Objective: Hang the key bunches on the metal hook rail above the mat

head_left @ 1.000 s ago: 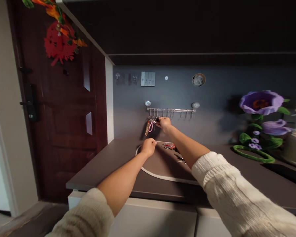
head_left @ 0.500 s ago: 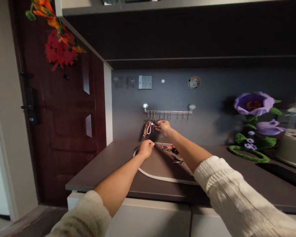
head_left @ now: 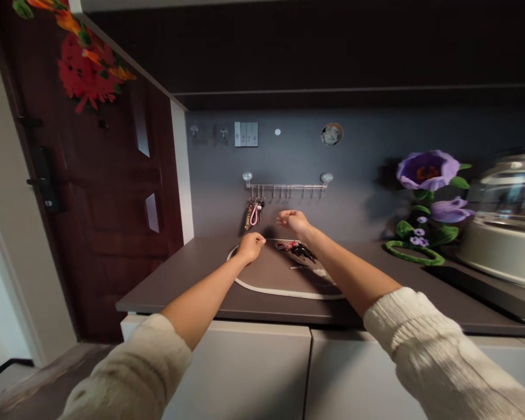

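My right hand [head_left: 294, 221] is in the air below the metal hook rail [head_left: 286, 186], its fingers loosely apart and nothing visible in them. A bunch of keys with a pink strap [head_left: 254, 214] hangs from the rail's left hooks, to the left of that hand and apart from it. My left hand [head_left: 250, 247] has its fingers pinched together at the far edge of a white-rimmed dark mat [head_left: 271, 274]. Whether they hold anything is hidden. Right of it, a red-and-black cluster of small tools [head_left: 296, 250] lies on the mat.
A dark countertop [head_left: 179, 274] runs across the view above white cabinet fronts [head_left: 240, 373]. A wooden door [head_left: 114, 186] stands at the left. A purple artificial flower [head_left: 427, 170] and a large lidded cooker [head_left: 507, 216] stand at the right.
My right hand has moved down and away from the hanging keys. The whole view has shifted as my head moved. My left hand stays near the mat's far edge.
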